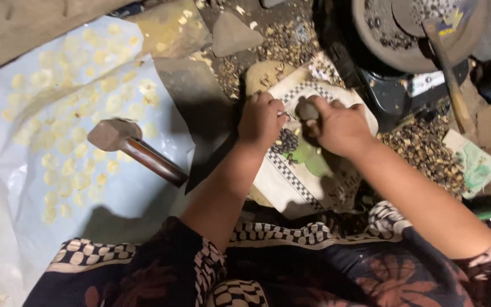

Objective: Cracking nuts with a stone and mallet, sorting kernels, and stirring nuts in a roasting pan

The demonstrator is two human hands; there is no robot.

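Note:
My right hand [339, 126] is closed around a small grey stone [307, 109] held over a cream cloth with a checkered border [291, 179]. My left hand [261, 119] rests beside it on the cloth, fingers curled, fingertips near the stone. Just below the hands lies a small heap of dark seeds [287, 141] and two flat green discs [309, 158]. Whether the left hand pinches anything is hidden.
A white plastic sheet [6, 187] at left carries several pale flattened discs [66, 136] and a wooden mallet [134, 149]. Loose nut shells [421, 148] litter the right. A dark round pan [410, 34] with a hammer handle [453, 85] stands at upper right.

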